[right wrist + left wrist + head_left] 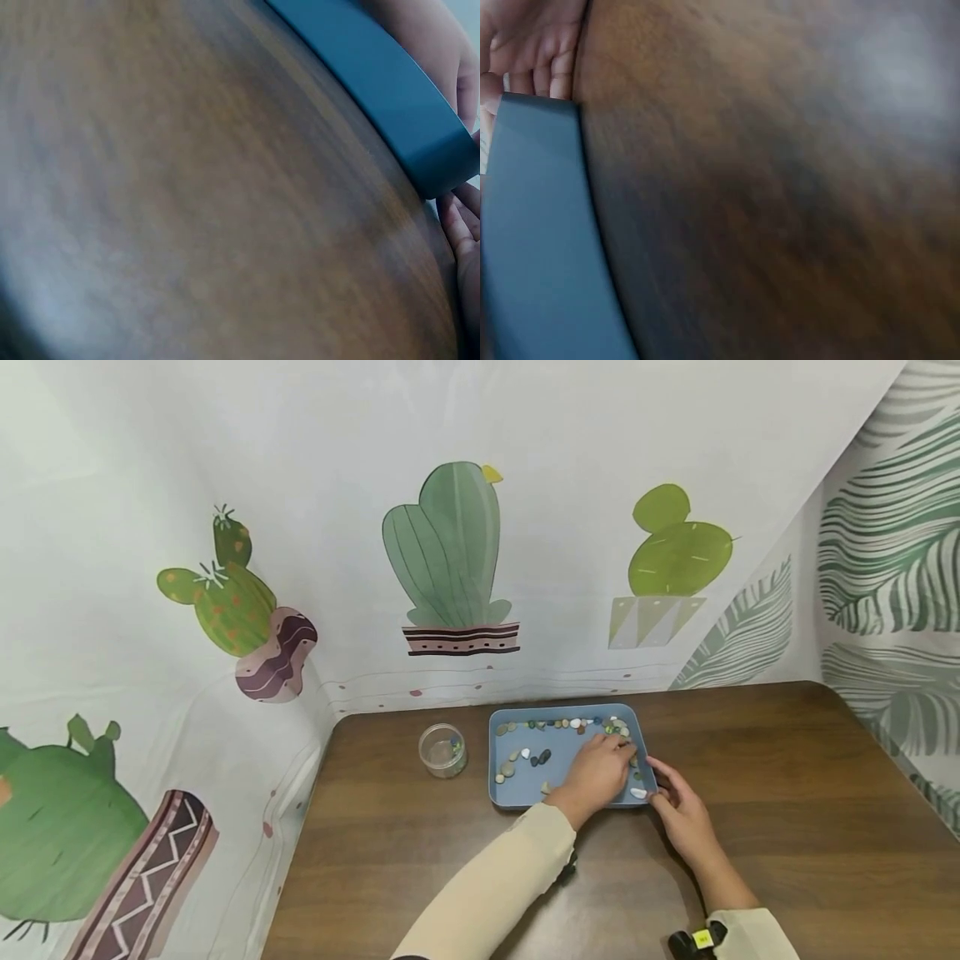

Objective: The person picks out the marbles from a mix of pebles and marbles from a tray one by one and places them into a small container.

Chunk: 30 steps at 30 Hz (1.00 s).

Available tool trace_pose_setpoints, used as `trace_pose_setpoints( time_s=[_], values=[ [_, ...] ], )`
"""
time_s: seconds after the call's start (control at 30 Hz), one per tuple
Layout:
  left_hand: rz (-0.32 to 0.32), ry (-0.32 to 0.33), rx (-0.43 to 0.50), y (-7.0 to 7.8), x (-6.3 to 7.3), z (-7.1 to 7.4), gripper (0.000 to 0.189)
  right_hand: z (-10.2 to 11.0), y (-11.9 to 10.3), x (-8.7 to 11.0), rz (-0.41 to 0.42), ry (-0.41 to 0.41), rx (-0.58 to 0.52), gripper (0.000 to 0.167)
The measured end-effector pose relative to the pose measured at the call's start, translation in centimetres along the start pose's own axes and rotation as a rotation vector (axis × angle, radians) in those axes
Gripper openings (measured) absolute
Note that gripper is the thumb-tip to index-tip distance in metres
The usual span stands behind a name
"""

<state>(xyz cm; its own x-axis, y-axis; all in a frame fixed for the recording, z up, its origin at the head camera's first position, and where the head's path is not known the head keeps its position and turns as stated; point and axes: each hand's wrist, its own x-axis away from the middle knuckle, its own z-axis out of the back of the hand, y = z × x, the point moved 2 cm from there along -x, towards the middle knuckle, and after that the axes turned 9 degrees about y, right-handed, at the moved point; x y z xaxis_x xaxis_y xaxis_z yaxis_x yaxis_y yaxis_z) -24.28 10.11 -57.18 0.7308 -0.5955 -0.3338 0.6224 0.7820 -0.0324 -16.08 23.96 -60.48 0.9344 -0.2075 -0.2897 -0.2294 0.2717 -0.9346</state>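
Pebbles [544, 757], assorted, small: inside a shallow blue tray [517, 793] on the brown wooden counter [420, 843].

Nearest: two cream sleeves, left sleeve [487, 885] and right sleeve [753, 935]. Black device [682, 945] with yellow label [703, 938] at the right cuff.

Right hand [684, 818]: at the tray's near right corner. Grip grasping the tray, thumb and fingers about the corner, seen also from both wrists.

Left hand [596, 770]: reaching over the near wall into the tray, palm down, fingertips at the pebbles along the right side. State of the grip: cannot tell; the fingertips are partly hidden, and whether a pebble is pinched does not show.

Tray contents, near to far: one white pebble [638, 793] at the near right corner; one pale tan pebble [546, 787] beside the left wrist; a loose curve of tan and grey pebbles on the left side, leading to a white one and two dark ones; a mixed row along the far wall, in tan, green, blue, white and reddish brown, thickest at the far right corner.

Jar [435, 763], clear, round, upright: left of the tray, apart from it. A few small blue and green pieces [456, 745] inside, on its right.

Furthest: white cloth [562, 427] printed with potted cacti [465, 535]; leaf-patterned cloth [892, 568] at right.
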Motion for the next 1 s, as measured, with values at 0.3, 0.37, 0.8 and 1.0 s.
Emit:
trace_pose_setpoints(
  time_s=[0.3, 0.37, 0.8, 1.0],
  values=[
    [0.000, -0.045, -0.067, 0.65, -0.30, -0.39, 0.032, -0.03, -0.14, 0.07, 0.008, -0.001, -0.003, 0.055],
    [0.007, -0.054, -0.071, 0.67, -0.28, -0.34, 0.031, -0.03, -0.18, 0.02, 0.010, -0.001, 0.000, 0.055],
    [0.037, -0.085, -0.057, 0.66, -0.20, -0.10, 0.030, -0.11, 0.17, -0.16, 0.027, 0.005, -0.025, 0.055],
    [0.045, -0.051, -0.053, 0.60, -0.12, 0.03, 0.028, -0.13, 0.20, -0.09, 0.014, 0.003, -0.022, 0.055]
  ],
)
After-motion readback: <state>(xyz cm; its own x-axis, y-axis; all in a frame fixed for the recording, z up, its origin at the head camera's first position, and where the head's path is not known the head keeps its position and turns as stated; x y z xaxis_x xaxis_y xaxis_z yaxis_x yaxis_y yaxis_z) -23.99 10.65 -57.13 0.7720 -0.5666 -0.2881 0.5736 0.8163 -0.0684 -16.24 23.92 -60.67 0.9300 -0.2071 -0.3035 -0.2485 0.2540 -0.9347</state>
